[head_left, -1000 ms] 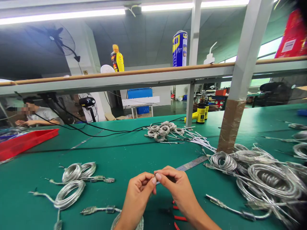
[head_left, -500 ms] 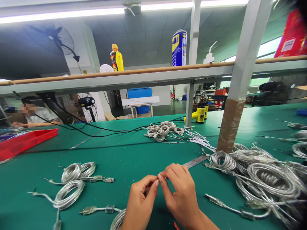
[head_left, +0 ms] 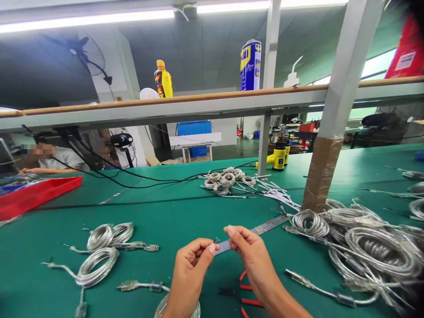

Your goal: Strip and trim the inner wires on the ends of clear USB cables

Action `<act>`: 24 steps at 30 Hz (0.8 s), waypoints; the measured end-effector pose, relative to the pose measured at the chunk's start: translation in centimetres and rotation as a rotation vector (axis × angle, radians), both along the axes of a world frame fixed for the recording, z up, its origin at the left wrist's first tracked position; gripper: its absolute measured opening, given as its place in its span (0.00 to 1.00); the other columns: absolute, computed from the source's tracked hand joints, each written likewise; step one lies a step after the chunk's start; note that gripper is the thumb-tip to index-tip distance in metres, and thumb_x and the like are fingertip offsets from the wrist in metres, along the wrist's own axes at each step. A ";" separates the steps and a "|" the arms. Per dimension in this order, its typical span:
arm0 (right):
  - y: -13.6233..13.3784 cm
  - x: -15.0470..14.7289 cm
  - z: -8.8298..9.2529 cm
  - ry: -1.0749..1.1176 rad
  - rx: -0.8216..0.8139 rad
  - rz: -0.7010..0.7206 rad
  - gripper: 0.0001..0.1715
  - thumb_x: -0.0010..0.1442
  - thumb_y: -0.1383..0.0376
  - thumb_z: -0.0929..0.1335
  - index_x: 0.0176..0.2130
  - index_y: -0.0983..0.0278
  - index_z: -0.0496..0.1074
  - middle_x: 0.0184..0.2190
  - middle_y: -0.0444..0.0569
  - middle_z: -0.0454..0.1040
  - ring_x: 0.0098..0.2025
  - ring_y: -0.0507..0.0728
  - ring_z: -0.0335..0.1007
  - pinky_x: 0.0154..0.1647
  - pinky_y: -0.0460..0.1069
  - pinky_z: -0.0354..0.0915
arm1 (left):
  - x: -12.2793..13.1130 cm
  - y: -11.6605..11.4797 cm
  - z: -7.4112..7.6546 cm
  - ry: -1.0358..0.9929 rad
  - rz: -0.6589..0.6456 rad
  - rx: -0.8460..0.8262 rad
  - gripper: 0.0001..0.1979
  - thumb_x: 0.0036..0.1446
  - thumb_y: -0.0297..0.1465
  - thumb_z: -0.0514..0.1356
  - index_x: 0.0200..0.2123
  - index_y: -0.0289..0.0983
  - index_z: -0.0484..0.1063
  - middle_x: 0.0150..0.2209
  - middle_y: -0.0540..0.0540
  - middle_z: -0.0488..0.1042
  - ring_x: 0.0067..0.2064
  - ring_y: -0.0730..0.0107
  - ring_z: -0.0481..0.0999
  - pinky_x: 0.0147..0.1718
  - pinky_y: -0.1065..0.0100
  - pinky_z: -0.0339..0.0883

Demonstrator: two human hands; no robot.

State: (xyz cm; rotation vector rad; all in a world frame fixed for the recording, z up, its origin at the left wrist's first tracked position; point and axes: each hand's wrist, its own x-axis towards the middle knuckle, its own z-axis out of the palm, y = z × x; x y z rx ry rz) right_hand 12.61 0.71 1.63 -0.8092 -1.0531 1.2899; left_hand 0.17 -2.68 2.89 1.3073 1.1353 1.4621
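Note:
My left hand (head_left: 190, 271) pinches the end of a cable, with thin stripped wires (head_left: 216, 240) sticking out past the thumb and forefinger. A coil of clear-jacketed silver USB cable (head_left: 162, 306) lies partly hidden under that wrist. Just to the right, my right hand (head_left: 253, 256) is raised a little apart, thumb and forefinger pressed together; whatever they may hold is too small to make out. A steel ruler (head_left: 270, 225) lies behind both hands. Below my right hand are red-handled pliers (head_left: 251, 302), their dark jaws pointing left and the handles partly covered by my forearm.
Coiled silver cables (head_left: 96, 267) lie at left, with a large heap (head_left: 374, 247) at right. Farther back are a smaller cable pile (head_left: 228, 179), white strips (head_left: 276, 192) and a yellow heat gun (head_left: 278, 159). A post (head_left: 323, 172) rises at right; a red tray (head_left: 43, 194) sits left.
My hands, fingertips together before, have come apart, the right one shifting slightly right and up. Wire ends now show at my left fingertips. More of the ruler and the pliers is visible.

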 end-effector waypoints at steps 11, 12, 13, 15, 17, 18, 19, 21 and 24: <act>-1.0 -0.5 0.8 -0.187 0.161 0.070 0.13 0.47 0.57 0.68 0.24 0.65 0.74 0.22 0.46 0.69 0.27 0.53 0.62 0.31 0.47 0.58 | 0.0 -0.1 0.7 -0.004 -0.026 0.038 0.06 0.47 0.31 0.60 0.23 0.35 0.75 0.15 0.55 0.60 0.23 0.75 0.63 0.26 0.76 0.61; -1.1 -0.5 0.9 -0.207 0.171 0.057 0.13 0.48 0.57 0.68 0.24 0.66 0.73 0.22 0.46 0.69 0.27 0.53 0.62 0.30 0.47 0.58 | 0.0 -0.1 0.6 0.014 -0.031 0.046 0.06 0.47 0.31 0.60 0.24 0.35 0.75 0.17 0.53 0.63 0.24 0.74 0.64 0.26 0.76 0.61; -1.2 -0.4 1.0 -0.237 0.183 0.042 0.13 0.48 0.58 0.68 0.23 0.66 0.73 0.22 0.46 0.69 0.27 0.53 0.62 0.30 0.47 0.58 | 0.0 -0.1 0.5 0.033 -0.038 0.057 0.07 0.48 0.31 0.59 0.25 0.35 0.75 0.19 0.52 0.66 0.25 0.74 0.65 0.26 0.76 0.60; -1.4 -0.4 1.2 -0.316 0.223 -0.001 0.13 0.49 0.59 0.67 0.23 0.66 0.71 0.22 0.46 0.69 0.27 0.53 0.61 0.30 0.47 0.58 | 0.0 0.0 0.1 0.054 -0.058 0.071 0.07 0.48 0.31 0.59 0.26 0.35 0.75 0.22 0.51 0.69 0.26 0.74 0.65 0.26 0.76 0.59; -1.5 -0.3 1.4 -0.380 0.263 -0.046 0.11 0.50 0.60 0.66 0.23 0.65 0.70 0.22 0.45 0.68 0.28 0.53 0.61 0.31 0.47 0.57 | -0.1 0.1 -0.2 0.037 -0.078 0.059 0.07 0.48 0.32 0.60 0.26 0.35 0.75 0.20 0.52 0.67 0.24 0.76 0.63 0.24 0.76 0.58; -1.5 -0.3 1.4 -0.390 0.269 -0.056 0.11 0.51 0.60 0.66 0.23 0.65 0.69 0.23 0.45 0.68 0.28 0.53 0.61 0.31 0.47 0.57 | -0.1 0.3 -0.4 0.020 -0.089 0.041 0.07 0.47 0.33 0.60 0.26 0.35 0.75 0.18 0.53 0.65 0.22 0.78 0.61 0.22 0.77 0.56; -1.5 -0.3 1.3 -0.380 0.261 -0.052 0.11 0.51 0.60 0.66 0.23 0.65 0.69 0.23 0.45 0.68 0.28 0.53 0.61 0.31 0.46 0.57 | -0.2 0.4 -0.5 0.003 -0.100 0.016 0.07 0.47 0.33 0.61 0.26 0.34 0.75 0.17 0.54 0.64 0.20 0.79 0.59 0.20 0.78 0.54; -1.4 -0.3 1.2 -0.325 0.225 -0.015 0.12 0.51 0.59 0.65 0.24 0.65 0.68 0.23 0.45 0.68 0.28 0.53 0.61 0.31 0.46 0.58 | -0.4 0.7 -0.6 -0.024 -0.136 -0.041 0.09 0.46 0.34 0.62 0.27 0.34 0.75 0.15 0.55 0.61 0.18 0.82 0.55 0.16 0.79 0.49; -1.2 -0.2 1.2 -0.269 0.213 0.015 0.12 0.52 0.59 0.65 0.25 0.66 0.66 0.23 0.44 0.67 0.28 0.52 0.61 0.30 0.46 0.58 | -0.7 1.0 -0.7 -0.018 -0.201 -0.098 0.12 0.47 0.36 0.60 0.31 0.33 0.75 0.16 0.53 0.65 0.14 0.85 0.51 0.13 0.79 0.43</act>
